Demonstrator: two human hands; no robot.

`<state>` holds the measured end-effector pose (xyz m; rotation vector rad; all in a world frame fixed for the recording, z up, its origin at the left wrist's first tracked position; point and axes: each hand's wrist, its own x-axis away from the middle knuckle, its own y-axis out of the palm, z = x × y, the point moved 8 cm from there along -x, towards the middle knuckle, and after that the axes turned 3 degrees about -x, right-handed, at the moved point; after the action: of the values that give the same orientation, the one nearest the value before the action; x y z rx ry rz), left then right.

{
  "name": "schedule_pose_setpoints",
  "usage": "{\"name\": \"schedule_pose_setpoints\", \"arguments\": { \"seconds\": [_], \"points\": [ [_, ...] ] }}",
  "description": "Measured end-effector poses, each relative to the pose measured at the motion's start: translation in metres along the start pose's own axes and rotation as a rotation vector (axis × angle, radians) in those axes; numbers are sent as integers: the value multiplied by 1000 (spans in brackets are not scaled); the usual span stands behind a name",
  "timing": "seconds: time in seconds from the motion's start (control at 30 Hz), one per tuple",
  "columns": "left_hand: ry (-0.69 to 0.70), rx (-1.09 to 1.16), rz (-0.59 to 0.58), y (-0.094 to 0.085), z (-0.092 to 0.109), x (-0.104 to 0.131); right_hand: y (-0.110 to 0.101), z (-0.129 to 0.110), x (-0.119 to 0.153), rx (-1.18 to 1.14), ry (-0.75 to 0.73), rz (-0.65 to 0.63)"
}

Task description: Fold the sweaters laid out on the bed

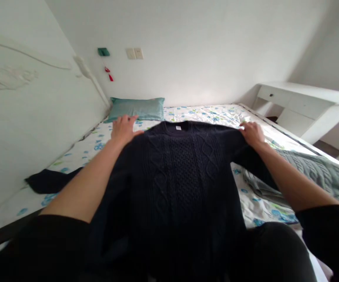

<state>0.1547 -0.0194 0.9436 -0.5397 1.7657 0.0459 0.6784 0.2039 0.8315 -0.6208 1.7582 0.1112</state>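
A bed point(204, 113) with a white, blue-flowered sheet filled the middle of the view, running from the near edge to the far wall. A white headboard point(25, 129) stood along its left side, and a white desk point(304, 105) stood at the far right, beside the bed.

A dark navy cable-knit sweater point(175, 176) lay spread front-up on the sheet at the centre, with its collar at the far end and its hem at the near edge of the view. One sleeve point(48, 181) of it extended to the left across the sheet. A grey knitted garment point(313, 172) lay crumpled on the right part of the bed, just beside the sweater.

A teal pillow point(138, 109) rested at the far left of the bed, near the headboard. Two wall sockets point(134, 53) and a green fitting point(103, 51) were mounted on the far wall above it.

The left hand point(124, 129) rested on the far left shoulder of the sweater, palm down, fingers extended and released, gripping nothing. The right hand point(253, 134) rested on the far right shoulder, fingers bent onto the fabric; whether they pinched it could not be determined.
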Motion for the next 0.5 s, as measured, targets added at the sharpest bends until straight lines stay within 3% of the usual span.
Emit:
{"name": "schedule_pose_setpoints", "arguments": {
  "seconds": [0.1,0.13,0.2,0.27,0.33,0.43,0.5],
  "points": [
    [-58,29,-155,91,-1,63,111,14,62,27,-69,-225],
    [-81,47,-221,120,-12,92,138,23,88,22,-88,-272],
    [-184,157,-409,172,-48,157,173,48,135,-6,-100,-324],
    [-323,297,-560,205,-93,225,185,77,171,-47,-96,-337],
    [-345,482,-657,218,-122,282,176,111,195,-83,-71,-297],
    [-523,609,-688,213,-150,347,149,172,229,-119,81,-210],
    [-615,569,-657,201,-154,370,142,209,261,-164,240,-254]
  ]
}}
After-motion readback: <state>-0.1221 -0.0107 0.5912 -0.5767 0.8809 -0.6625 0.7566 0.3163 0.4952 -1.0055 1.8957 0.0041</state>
